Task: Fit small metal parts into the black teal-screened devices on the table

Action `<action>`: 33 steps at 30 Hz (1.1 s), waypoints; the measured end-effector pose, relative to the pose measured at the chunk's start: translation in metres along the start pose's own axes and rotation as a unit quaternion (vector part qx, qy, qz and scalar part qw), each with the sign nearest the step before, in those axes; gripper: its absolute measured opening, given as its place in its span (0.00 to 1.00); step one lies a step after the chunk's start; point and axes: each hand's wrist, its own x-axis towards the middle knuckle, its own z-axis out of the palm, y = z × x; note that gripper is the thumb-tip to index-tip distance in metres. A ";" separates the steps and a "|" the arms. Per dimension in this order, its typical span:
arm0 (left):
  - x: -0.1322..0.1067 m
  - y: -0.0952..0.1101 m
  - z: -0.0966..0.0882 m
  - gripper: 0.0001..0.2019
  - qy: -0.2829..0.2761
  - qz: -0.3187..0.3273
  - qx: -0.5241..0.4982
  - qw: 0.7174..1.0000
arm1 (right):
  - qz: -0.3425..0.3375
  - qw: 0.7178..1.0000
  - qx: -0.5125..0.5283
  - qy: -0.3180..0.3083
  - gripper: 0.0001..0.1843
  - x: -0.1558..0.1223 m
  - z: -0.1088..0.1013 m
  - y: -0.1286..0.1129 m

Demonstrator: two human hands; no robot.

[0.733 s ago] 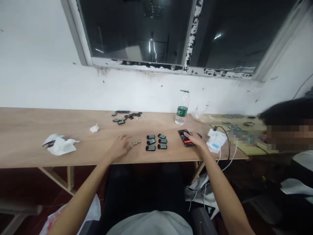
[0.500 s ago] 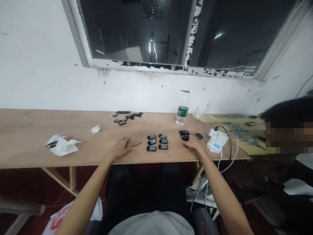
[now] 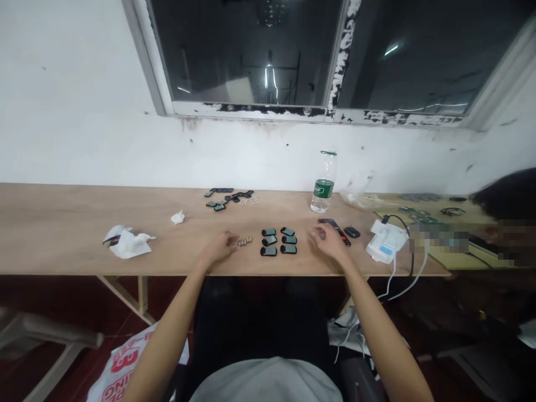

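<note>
Resting your left hand (image 3: 220, 248) near worktop (image 3: 62, 223) front edge, fingers loosely curled, empty; row of small metal pieces (image 3: 243, 242) just right of fingertips, long axis left-right. Right hand (image 3: 329, 243) half-open, empty, farther off, beyond six dark modules (image 3: 278, 241)

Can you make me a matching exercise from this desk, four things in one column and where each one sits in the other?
1 water bottle
2 crumpled tissue
3 white charger
4 six small dark parts

A far left on the table
B between both hands
C by the wall under the window
D right of the right hand

Pairs: 1-C, 2-A, 3-D, 4-B
</note>
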 end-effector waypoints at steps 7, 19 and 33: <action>-0.003 0.001 0.000 0.20 -0.007 -0.010 -0.053 0.999 | 0.012 0.993 0.039 -0.107 0.12 -0.013 0.026 -0.047; -0.007 0.008 -0.015 0.12 0.005 0.008 -0.009 1.000 | 0.052 0.978 0.117 -0.165 0.15 -0.017 0.023 -0.059; -0.042 0.103 0.008 0.15 0.003 0.208 -0.107 0.972 | 0.020 0.921 0.358 -0.152 0.17 -0.018 0.013 -0.095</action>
